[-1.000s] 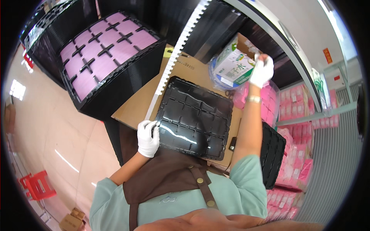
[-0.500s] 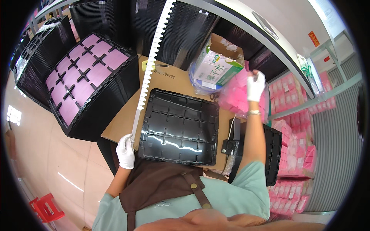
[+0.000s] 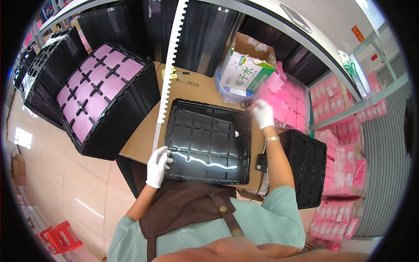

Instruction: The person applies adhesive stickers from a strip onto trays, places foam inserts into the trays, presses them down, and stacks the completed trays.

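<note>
A shallow black plastic tray [image 3: 208,148] with raised cross-shaped ridges lies on a brown cardboard surface [image 3: 185,89] in front of me. My left hand [image 3: 158,167], in a white glove, rests at the tray's near left edge, fingers apart with nothing in them. Beyond the tray's far right corner is my white-gloved right hand [image 3: 264,114], its fingers smeared by motion. Next to it lies a clear bag of pink pieces [image 3: 290,105]. A small white piece [image 3: 237,134] shows on the tray's right part. A notched white strip [image 3: 169,65] runs along the tray's left.
An open carton [image 3: 246,70] and scissors [image 3: 245,105] stand and lie beyond the tray. At left is a tall black tray stack [image 3: 118,118] topped with a pink sheet [image 3: 94,85]. Another black tray [image 3: 305,170] sits at right, before stacked pink packs [image 3: 340,174]. A shelf [image 3: 301,30] overhangs.
My right hand has come from above the pink bag back toward the tray. My left hand has shifted right onto the tray's edge. A small white piece now shows on the tray.
</note>
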A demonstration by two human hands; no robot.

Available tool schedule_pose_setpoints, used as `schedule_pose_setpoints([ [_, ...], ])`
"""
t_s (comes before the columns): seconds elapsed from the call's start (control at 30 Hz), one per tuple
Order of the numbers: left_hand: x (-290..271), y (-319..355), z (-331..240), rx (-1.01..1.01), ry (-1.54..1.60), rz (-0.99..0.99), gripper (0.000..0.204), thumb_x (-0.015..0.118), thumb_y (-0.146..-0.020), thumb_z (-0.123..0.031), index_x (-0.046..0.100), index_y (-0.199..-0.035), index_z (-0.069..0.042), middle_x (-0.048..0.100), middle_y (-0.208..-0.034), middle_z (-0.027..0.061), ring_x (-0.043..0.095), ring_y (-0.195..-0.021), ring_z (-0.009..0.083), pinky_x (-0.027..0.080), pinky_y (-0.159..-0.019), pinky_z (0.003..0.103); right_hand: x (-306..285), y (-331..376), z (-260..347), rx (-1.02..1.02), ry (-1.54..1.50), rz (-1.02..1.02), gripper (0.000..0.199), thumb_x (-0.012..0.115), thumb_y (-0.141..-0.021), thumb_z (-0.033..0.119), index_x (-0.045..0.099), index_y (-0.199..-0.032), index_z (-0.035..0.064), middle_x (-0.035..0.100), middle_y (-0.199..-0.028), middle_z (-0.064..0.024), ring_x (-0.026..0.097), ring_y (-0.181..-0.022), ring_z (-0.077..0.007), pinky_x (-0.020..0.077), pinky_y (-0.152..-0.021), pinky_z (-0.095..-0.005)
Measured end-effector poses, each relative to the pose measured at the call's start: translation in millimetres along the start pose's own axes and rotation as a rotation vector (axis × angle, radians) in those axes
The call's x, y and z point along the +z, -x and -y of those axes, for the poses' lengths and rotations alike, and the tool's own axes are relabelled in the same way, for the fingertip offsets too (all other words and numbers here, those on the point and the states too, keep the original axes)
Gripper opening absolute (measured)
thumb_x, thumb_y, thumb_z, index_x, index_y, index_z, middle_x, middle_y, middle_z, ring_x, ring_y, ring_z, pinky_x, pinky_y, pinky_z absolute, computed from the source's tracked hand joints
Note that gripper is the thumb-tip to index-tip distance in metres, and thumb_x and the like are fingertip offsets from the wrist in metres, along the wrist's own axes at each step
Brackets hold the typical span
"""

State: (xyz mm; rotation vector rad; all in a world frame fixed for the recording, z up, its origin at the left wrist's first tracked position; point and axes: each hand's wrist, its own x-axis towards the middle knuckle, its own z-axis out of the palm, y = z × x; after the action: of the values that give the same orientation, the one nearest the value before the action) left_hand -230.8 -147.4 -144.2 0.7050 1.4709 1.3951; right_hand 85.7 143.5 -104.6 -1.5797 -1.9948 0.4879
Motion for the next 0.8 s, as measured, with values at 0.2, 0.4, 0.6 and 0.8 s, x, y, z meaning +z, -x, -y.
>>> schedule_pose_setpoints([
  [0.2, -17, 1, 14, -0.031, -0.035, -0.037, 0.031, 0.049, -0.093, -0.017, 0.053, -0.117, 0.001, 0.062, -0.098, 0.0072, 0.059, -0.076, 0.0093, 0.045, -0.061, 0.02, 40, 69, -3, 0.024, 0.23, 0.35, 0.014, 0.067, -0.071, 0.012, 0.066, -0.084, 0.0064, 0.064, -0.087, -0.0126, 0.063, -0.085, -0.0293, 0.0487, -0.076, -0.0374],
  [0.4, -18, 0, 10, 0.026, -0.055, -0.068, 0.028, 0.05, -0.093, -0.016, 0.054, -0.115, 0.0, 0.062, -0.095, 0.0061, 0.058, -0.074, 0.0078, 0.044, -0.061, 0.019, 34, 43, -5, -0.038, 0.017, 0.289, 0.009, 0.063, -0.072, 0.008, 0.065, -0.081, 0.0059, 0.063, -0.082, -0.014, 0.062, -0.079, -0.0282, 0.0489, -0.073, -0.0355],
  [0.6, -15, 4, 12, 0.019, -0.042, -0.071, 0.025, 0.049, -0.094, -0.014, 0.056, -0.113, 0.0, 0.063, -0.095, 0.0055, 0.059, -0.075, 0.0079, 0.046, -0.064, 0.02, -54, -83, 91, -0.32, -0.306, -0.56, 0.01, 0.057, -0.081, 0.013, 0.06, -0.083, 0.0037, 0.061, -0.077, -0.0137, 0.06, -0.072, -0.0245, 0.0468, -0.066, -0.0331],
  [0.8, -13, 3, 2, 0.061, -0.106, -0.071, 0.024, 0.049, -0.094, -0.014, 0.057, -0.112, 0.0, 0.063, -0.094, 0.0052, 0.06, -0.075, 0.0084, 0.046, -0.064, 0.021, -90, -154, 94, -0.237, 0.333, -0.21, 0.028, 0.058, -0.082, 0.028, 0.067, -0.098, 0.0065, 0.065, -0.095, -0.0173, 0.061, -0.092, -0.0344, 0.0472, -0.083, -0.0374],
])
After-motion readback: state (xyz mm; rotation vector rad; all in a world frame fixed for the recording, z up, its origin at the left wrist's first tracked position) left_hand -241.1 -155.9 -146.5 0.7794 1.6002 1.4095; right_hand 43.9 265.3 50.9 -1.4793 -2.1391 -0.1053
